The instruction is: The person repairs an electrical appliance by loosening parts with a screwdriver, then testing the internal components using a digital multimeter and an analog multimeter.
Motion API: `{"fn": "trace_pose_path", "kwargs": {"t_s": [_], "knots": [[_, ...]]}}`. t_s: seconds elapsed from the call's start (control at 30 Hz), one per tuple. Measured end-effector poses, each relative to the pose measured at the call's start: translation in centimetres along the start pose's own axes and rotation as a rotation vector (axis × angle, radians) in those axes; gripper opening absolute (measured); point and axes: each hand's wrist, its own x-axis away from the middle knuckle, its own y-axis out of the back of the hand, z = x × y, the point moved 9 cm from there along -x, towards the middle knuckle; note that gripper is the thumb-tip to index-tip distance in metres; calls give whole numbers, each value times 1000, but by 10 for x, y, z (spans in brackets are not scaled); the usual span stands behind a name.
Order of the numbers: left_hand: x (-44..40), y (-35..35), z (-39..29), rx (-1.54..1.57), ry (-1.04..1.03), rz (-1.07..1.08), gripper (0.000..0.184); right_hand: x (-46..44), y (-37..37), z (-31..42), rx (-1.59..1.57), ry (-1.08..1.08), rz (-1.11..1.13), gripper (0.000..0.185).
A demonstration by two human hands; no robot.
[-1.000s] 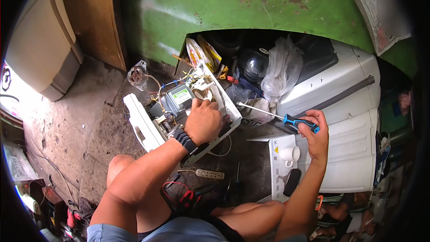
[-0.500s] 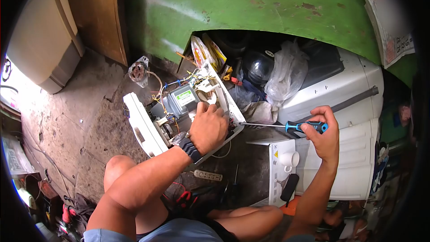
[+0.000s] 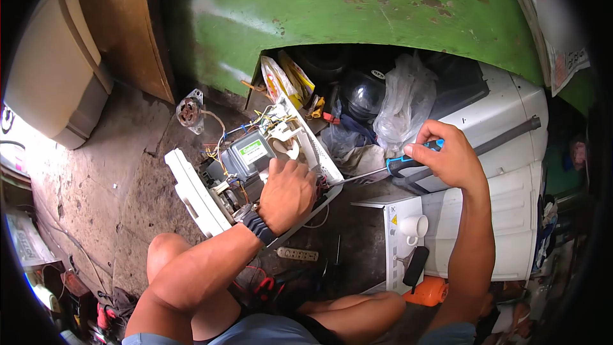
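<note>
A screwdriver (image 3: 400, 165) with a blue and black handle is in my right hand (image 3: 451, 156), its thumb and fingers closed around the handle end. Its long shaft points left, and the tip meets the near right corner of an opened white appliance casing (image 3: 199, 193). My left hand (image 3: 288, 195), wearing a dark watch, rests curled over the inside of that casing. What its fingers press or hold is hidden. Just beyond them sits a grey box (image 3: 250, 152) with a green label, among loose coloured wires and white plastic parts.
A small motor (image 3: 190, 113) on a cable lies beyond the casing. A power strip (image 3: 297, 254) is on the floor near my legs. To the right are a white panel with a white cup (image 3: 414, 225) and an orange object (image 3: 426, 291). Plastic bags (image 3: 408, 99) lie under the green panel (image 3: 357, 13).
My right hand has risen and shifted slightly left, tilting the screwdriver handle upward. Its grip has moved over the handle end. My left hand stays at the same part of the casing.
</note>
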Motion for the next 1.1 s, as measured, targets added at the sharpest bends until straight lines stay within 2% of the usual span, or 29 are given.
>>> {"fn": "trace_pose_path", "kwargs": {"t_s": [0.03, 0.1, 0.13, 0.23, 0.3, 0.33, 0.4, 0.43, 0.47, 0.53, 0.57, 0.67, 0.93, 1.1], "knots": [[0, -1, 0, 16, -5, 11, 17, -3, 3, 0, 0, 1, 0, 36], [1, -1, 0, 27, -5, 21, 17, -8, -5, -14, -124, -171, 131, 34], [1, -2, -1, 26, -8, 36, 17, -11, -5, -16, -126, -169, 133, 34], [1, -1, -1, 45, -32, 53, 19, -20, -8, -19, -222, -99, 182, 32], [2, -1, -1, 64, -51, 57, 19, -26, -16, -19, -418, 58, 164, 35], [2, -1, -3, 72, -62, 50, 20, -29, -30, -27, -417, 58, 171, 35], [1, 0, -3, 84, -71, 39, 21, -30, -41, -40, -798, 148, -58, 35], [1, -2, -3, 82, -72, 58, 21, -26, -53, -35, -1011, 187, -102, 31], [1, -3, -4, 80, -71, 77, 21, -23, -66, -34, -1006, 187, -96, 31], [0, -3, -3, 84, -64, 88, 20, -18, -78, -45, -1516, 176, -236, 22], [0, -4, -4, 87, -64, 105, 19, -18, -81, -44, -1567, 144, -390, 17], [-1, 1, -5, 144, -62, 96, 18, -23, -90, -59, -1688, 188, -471, 15], [-3, 3, -4, 230, -80, 103, 12, -20, -90, -66, -1639, 153, -595, 12], [-4, 3, -2, 232, -25, 69, 14, -16, -99, -100, -1650, 2, -744, 13]]}}
